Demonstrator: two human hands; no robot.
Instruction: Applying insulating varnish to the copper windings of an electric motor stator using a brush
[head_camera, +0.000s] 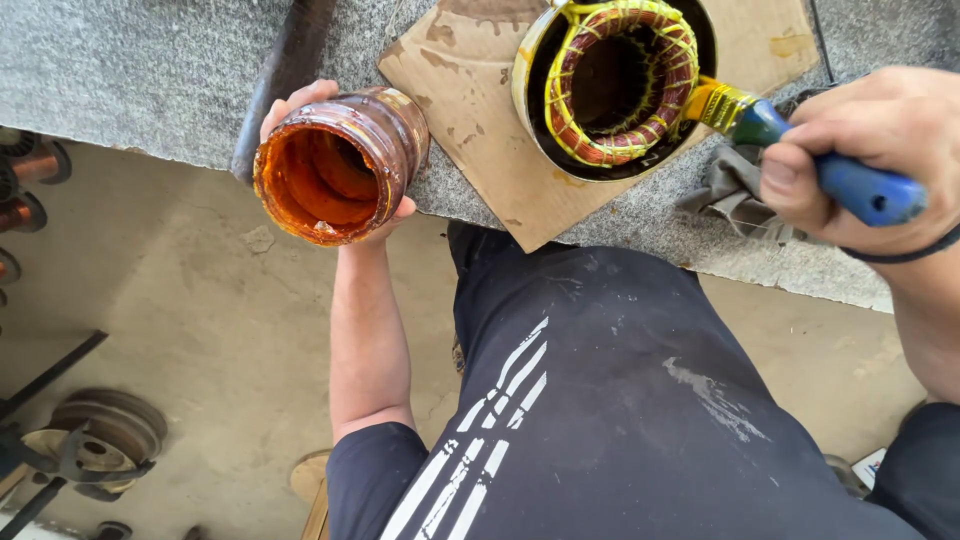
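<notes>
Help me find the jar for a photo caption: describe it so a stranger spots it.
Start at the grey bench along the top. At its near edge, left of the cardboard, the left hand holds the jar tipped toward the camera. Only it is open-mouthed and coated orange inside.

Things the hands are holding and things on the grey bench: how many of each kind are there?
Jar, orange inside, held in the left hand: 1
Brush with blue handle, held in the right hand: 1
Motor winding, copper with yellow ties: 1
Cardboard sheet: 1
Grey rag: 1
Total: 5
</notes>
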